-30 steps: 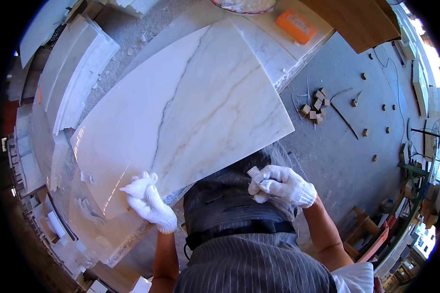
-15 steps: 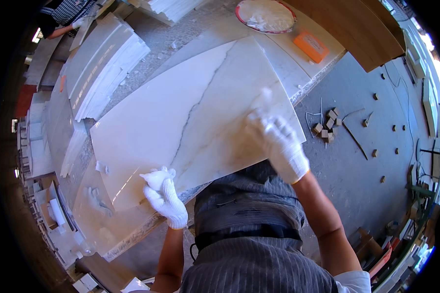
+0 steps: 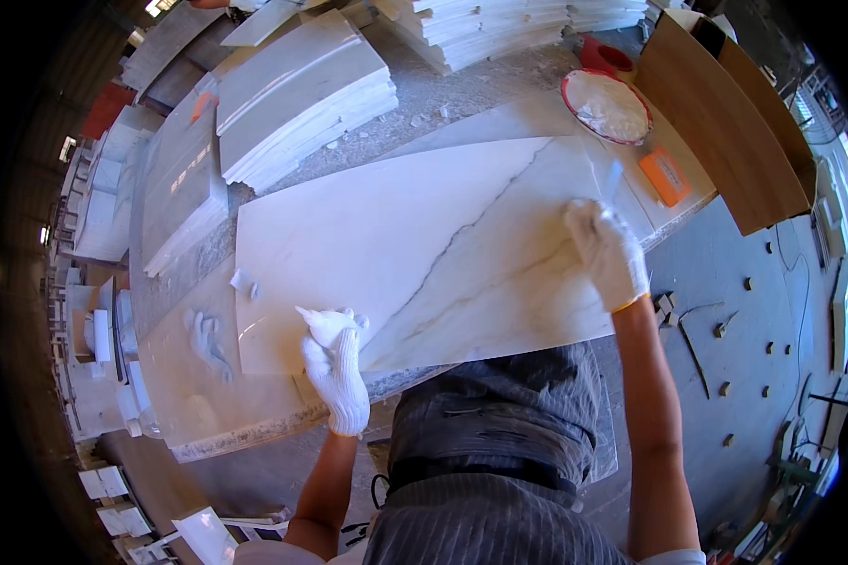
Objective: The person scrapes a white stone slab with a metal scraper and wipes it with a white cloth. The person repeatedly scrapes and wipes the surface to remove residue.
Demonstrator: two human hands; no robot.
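A polished white marble slab (image 3: pixel 349 226) with a grey vein lies flat on the work table before me. My left hand (image 3: pixel 337 377), in a white knitted glove, is closed around a white pointed wad (image 3: pixel 330 325) at the slab's near left edge; cloth or plastic, I cannot tell which. Over the slab's right end, my gloved right hand (image 3: pixel 608 250) has its fingers closed and is slightly smeared by motion. A thin, pale, blurred thing (image 3: pixel 615 179) sticks up past its fingers; its kind is unclear.
A red-rimmed basin (image 3: pixel 608 105) of white paste stands at the far right, near an orange box (image 3: pixel 664 177) and a cardboard box (image 3: pixel 725 122). Stacked slabs (image 3: pixel 301 94) rise at the far left. On the table at left lie a crumpled white scrap (image 3: pixel 245 282) and a loose glove (image 3: pixel 207 344).
My view has shifted, so the slab and basin sit differently in the picture. My right hand has moved away from the slab's near edge toward its far right part. The left keeps its hold.
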